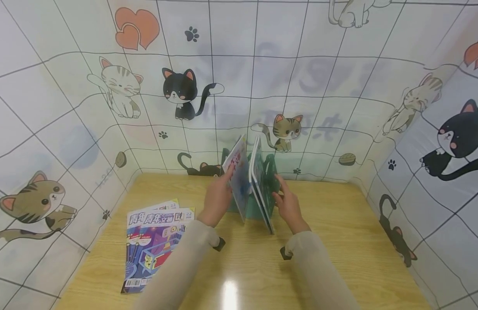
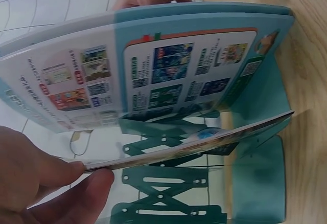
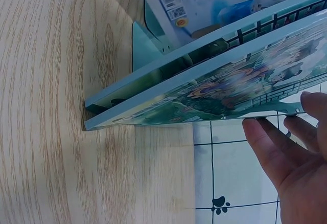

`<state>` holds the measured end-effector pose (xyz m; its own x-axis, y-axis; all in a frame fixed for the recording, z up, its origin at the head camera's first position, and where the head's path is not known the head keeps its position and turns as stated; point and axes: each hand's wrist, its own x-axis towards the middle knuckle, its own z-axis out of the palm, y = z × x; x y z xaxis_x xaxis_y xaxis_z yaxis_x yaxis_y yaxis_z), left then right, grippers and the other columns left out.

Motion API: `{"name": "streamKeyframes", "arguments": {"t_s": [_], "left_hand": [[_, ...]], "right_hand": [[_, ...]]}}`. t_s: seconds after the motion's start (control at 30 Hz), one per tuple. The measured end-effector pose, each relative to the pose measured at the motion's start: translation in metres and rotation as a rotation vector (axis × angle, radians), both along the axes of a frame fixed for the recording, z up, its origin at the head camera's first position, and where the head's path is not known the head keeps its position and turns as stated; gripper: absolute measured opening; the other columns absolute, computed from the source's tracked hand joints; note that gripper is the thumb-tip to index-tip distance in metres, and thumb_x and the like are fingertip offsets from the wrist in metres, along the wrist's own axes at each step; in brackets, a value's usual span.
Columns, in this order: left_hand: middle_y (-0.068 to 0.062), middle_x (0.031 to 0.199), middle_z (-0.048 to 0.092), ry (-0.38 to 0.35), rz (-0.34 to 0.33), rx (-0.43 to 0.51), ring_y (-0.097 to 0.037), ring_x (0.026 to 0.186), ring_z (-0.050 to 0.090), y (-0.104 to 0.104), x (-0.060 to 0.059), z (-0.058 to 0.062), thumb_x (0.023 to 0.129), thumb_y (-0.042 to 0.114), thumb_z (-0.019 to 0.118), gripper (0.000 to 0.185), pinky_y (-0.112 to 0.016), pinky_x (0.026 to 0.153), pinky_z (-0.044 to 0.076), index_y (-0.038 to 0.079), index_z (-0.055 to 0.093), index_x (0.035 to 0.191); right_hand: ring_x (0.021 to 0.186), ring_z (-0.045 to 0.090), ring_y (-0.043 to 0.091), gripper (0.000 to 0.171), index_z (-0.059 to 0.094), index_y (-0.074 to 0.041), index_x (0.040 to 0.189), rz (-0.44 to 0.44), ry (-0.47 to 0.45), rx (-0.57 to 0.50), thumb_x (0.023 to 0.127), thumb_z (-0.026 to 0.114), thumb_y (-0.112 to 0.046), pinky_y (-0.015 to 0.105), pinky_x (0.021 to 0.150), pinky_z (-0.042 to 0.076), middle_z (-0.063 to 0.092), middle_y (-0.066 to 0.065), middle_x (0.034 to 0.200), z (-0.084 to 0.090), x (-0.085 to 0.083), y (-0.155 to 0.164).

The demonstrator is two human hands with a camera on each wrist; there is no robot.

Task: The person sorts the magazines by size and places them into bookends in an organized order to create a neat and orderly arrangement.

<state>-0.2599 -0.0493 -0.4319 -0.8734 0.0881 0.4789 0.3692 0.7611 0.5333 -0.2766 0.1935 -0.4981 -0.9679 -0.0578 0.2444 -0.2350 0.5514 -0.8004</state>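
Observation:
A green folding book rack (image 1: 270,170) stands at the back of the wooden table (image 1: 339,241). Two upright publications lean in it. My left hand (image 1: 223,183) pinches the top edge of a thin magazine (image 1: 239,172); in the left wrist view thumb and finger (image 2: 76,178) grip that magazine (image 2: 179,150) with the rack (image 2: 168,198) below it. My right hand (image 1: 281,191) rests straight fingers against the teal-covered book (image 1: 260,185). In the right wrist view the fingertips (image 3: 255,132) touch the book (image 3: 214,86) at its edge.
Two magazines (image 1: 157,241) lie flat and overlapping on the table's left side. Cat-print fabric walls (image 1: 68,129) close in the table on the left, back and right. Bare wood lies at the front and right.

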Motion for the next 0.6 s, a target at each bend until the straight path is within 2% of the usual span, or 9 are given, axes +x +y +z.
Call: {"name": "streamKeyframes", "arguments": {"t_s": [0.2, 0.37, 0.5, 0.6], "left_hand": [[-0.013, 0.121, 0.066, 0.019, 0.002, 0.011, -0.022, 0.076, 0.062, 0.004, -0.001, -0.011, 0.082, -0.010, 0.066, 0.078, -0.033, 0.059, 0.048, 0.019, 0.041, 0.150], [-0.014, 0.117, 0.067, 0.067, 0.005, -0.012, -0.026, 0.085, 0.066, 0.005, -0.004, -0.019, 0.079, -0.011, 0.068, 0.079, -0.039, 0.068, 0.053, 0.017, 0.043, 0.149], [-0.015, 0.121, 0.065, 0.086, -0.002, -0.011, -0.029, 0.092, 0.067, 0.007, -0.004, -0.022, 0.080, -0.011, 0.069, 0.078, -0.041, 0.074, 0.054, 0.016, 0.042, 0.149], [-0.015, 0.123, 0.064, 0.085, -0.011, -0.009, -0.029, 0.093, 0.067, 0.007, -0.003, -0.022, 0.080, -0.011, 0.068, 0.078, -0.040, 0.074, 0.054, 0.015, 0.042, 0.149]], "right_hand": [[0.112, 0.058, 0.043, 0.070, 0.025, -0.045, 0.150, -0.001, -0.018, -0.013, 0.099, 0.055, -0.007, 0.037, 0.075, 0.056, 0.039, 0.026, 0.146, 0.000, 0.000, 0.000], [0.112, 0.058, 0.043, 0.068, 0.027, -0.038, 0.152, 0.003, -0.012, -0.020, 0.098, 0.056, -0.006, 0.038, 0.074, 0.056, 0.038, 0.026, 0.147, -0.001, -0.001, 0.000], [0.111, 0.059, 0.044, 0.066, 0.027, -0.031, 0.152, -0.002, -0.007, -0.021, 0.098, 0.055, -0.005, 0.037, 0.074, 0.056, 0.039, 0.028, 0.146, -0.001, -0.002, 0.000], [0.112, 0.058, 0.044, 0.067, 0.027, -0.031, 0.153, -0.002, -0.014, -0.022, 0.098, 0.055, -0.004, 0.036, 0.074, 0.056, 0.039, 0.028, 0.146, -0.001, -0.001, 0.000]]}}
